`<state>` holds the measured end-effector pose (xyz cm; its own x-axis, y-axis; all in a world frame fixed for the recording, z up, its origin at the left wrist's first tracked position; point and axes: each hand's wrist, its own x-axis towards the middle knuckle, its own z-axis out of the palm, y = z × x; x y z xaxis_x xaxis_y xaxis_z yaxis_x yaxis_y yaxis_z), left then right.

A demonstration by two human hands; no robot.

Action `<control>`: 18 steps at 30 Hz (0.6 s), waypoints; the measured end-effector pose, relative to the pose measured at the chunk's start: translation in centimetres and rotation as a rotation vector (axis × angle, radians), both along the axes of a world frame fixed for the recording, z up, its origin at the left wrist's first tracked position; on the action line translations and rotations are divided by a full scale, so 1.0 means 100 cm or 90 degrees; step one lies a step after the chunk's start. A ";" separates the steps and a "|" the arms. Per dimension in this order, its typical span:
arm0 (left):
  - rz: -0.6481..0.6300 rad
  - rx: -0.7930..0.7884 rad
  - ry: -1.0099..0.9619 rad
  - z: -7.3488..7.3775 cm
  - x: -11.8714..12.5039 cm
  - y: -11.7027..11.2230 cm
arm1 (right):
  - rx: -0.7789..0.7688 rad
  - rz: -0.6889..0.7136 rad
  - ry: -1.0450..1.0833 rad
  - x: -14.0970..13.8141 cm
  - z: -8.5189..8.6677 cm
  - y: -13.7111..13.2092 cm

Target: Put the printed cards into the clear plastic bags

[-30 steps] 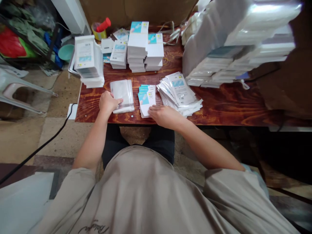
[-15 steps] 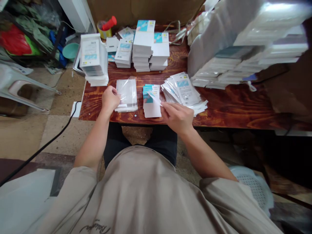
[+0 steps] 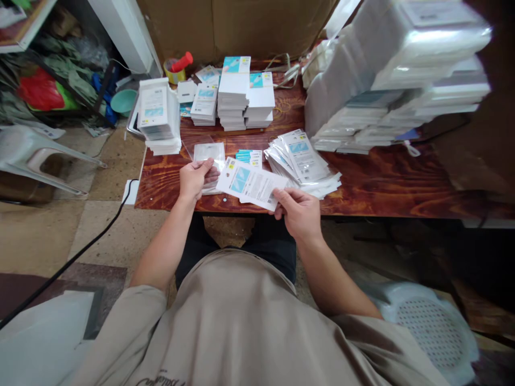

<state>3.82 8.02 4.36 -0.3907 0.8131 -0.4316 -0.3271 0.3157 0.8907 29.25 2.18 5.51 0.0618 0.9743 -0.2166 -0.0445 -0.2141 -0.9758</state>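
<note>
My right hand [image 3: 298,212] pinches a white printed card [image 3: 250,184] with a blue patch, held flat above the table's front edge. My left hand [image 3: 194,177] is closed on a clear plastic sleeve [image 3: 207,155], lifted off the stack of sleeves below it. The card's left end points toward the sleeve and nearly meets it. Behind the card lies a small pile of blue-and-white cards [image 3: 249,156]. To the right, a fanned heap of sleeved cards [image 3: 303,161] rests on the wooden table [image 3: 382,177].
Tall stacks of white cards [image 3: 245,94] and a stack [image 3: 157,112] at the left corner stand at the back. Large piles of bagged packs [image 3: 398,80] fill the right. A yellow cup with a red item [image 3: 177,64], a plastic chair [image 3: 36,155] and a black cable [image 3: 68,257] lie left.
My right hand picked a card off the pile and brought it up toward the left. My left hand lifted a clear sleeve from its stack.
</note>
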 end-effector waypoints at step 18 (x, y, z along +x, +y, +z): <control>0.030 0.059 -0.006 0.005 0.020 -0.013 | -0.031 0.011 0.038 -0.011 -0.019 0.001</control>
